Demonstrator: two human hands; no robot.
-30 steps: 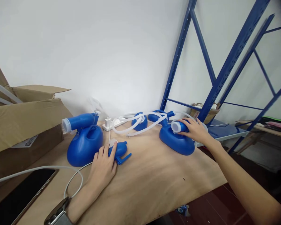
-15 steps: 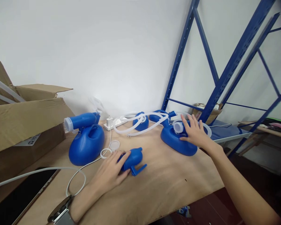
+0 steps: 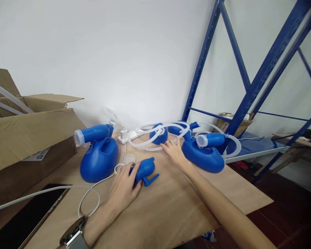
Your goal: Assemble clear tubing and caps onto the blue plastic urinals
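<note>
The small blue bulb-shaped piece (image 3: pixel 146 167) lies on the tabletop (image 3: pixel 171 214) in the left grip (image 3: pixel 125 185), which is closed around its near end, thumb on one side and fingers over the other. Its rounded end and thin angled arm stick out to the right of that grip. I'd keep the hold light and low, clear of the arm, which looks easy to bend.

The right grip (image 3: pixel 174 152) has its fingers spread at the white tubing (image 3: pixel 145 143); I can't tell from here whether they touch it. Lifting one loop cleanly should avoid dragging the tangle into the round blue container (image 3: pixel 158 134) just beyond.

Just beyond the left grip sits a clear disc (image 3: pixel 130 159), easily nudged by those fingers. A blue jug (image 3: pixel 100 160) stands farther out, to that grip's left; another jug (image 3: pixel 203 157) is to the right of the right grip. A white cable (image 3: pixel 99 197) loops by the left wrist, so a sweeping forearm could snag it. Farther left of it lie the phone (image 3: pixel 28 214) and a cardboard box (image 3: pixel 36 135).
</note>
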